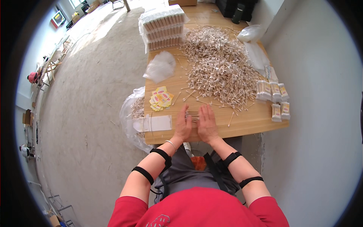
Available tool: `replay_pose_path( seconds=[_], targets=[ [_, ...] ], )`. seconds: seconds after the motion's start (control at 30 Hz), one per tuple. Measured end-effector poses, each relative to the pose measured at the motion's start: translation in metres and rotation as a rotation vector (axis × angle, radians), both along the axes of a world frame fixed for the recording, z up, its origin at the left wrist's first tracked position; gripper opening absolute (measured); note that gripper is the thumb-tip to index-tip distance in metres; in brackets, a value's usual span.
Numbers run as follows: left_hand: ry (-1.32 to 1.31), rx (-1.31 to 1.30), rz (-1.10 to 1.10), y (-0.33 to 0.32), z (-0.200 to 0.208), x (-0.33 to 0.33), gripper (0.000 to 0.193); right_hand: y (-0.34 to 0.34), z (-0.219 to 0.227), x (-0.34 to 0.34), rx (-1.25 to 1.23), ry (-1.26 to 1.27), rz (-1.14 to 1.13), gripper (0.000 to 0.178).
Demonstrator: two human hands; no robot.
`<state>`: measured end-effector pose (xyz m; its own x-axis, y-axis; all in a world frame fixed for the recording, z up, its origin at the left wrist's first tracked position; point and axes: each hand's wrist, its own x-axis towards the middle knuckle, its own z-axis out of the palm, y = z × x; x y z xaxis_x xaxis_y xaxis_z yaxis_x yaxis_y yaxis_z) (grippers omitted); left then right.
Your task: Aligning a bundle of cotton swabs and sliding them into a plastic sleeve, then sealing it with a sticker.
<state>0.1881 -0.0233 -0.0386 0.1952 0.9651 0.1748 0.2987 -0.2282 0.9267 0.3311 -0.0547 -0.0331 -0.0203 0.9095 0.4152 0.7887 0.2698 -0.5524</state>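
A small row of cotton swabs point(192, 116) lies crosswise at the table's near edge, between my two hands. My left hand point(183, 125) presses against the row's left ends, fingers stretched forward and close together. From the other side, my right hand point(207, 124) presses the right ends with its fingers straight, so the row is held between both hands. Just beyond spreads a large heap of loose cotton swabs point(219, 64), some scattered toward my fingers. Left of my left hand are a pile of yellow and white labels point(161, 99) and a white flat strip point(160, 123).
Stacked packs of swabs point(162, 28) stand at the far left of the wooden table point(242, 126), near clear plastic bags point(162, 67). Small filled packs point(278, 92) sit at the right edge by the wall point(317, 113). A plastic sack with swabs point(136, 109) hangs beside the left edge.
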Motion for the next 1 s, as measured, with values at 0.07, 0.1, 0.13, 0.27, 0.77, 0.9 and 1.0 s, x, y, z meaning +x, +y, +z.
replay_pose_path(
  seconds=[0.07, 0.1, 0.13, 0.27, 0.77, 0.9, 1.0],
  targets=[
    [-0.090, -0.022, 0.038, 0.001, -0.001, -0.008, 0.050, -0.009, 0.018, -0.012, -0.158, -0.456, 0.145, 0.072],
    [-0.181, -0.036, 0.069, 0.002, 0.000, -0.010, 0.047, -0.008, 0.018, -0.016, -0.161, -0.456, 0.148, 0.072],
    [-0.181, -0.036, 0.072, 0.003, 0.001, -0.009, 0.047, -0.003, 0.018, -0.019, -0.234, -0.455, 0.142, 0.080],
    [-0.259, -0.046, 0.136, 0.004, 0.001, -0.006, 0.045, 0.023, 0.016, -0.017, -0.293, -0.499, 0.115, 0.093],
    [-0.352, -0.100, 0.182, 0.005, -0.001, -0.008, 0.043, 0.001, 0.020, -0.010, -0.186, -0.526, 0.194, 0.089],
    [-0.369, -0.111, 0.182, 0.006, -0.003, -0.009, 0.043, 0.016, 0.029, -0.015, -0.300, -0.552, 0.152, 0.089],
    [-0.386, -0.124, 0.187, 0.009, -0.011, -0.008, 0.043, 0.018, 0.025, -0.014, -0.279, -0.590, 0.171, 0.089]
  ],
)
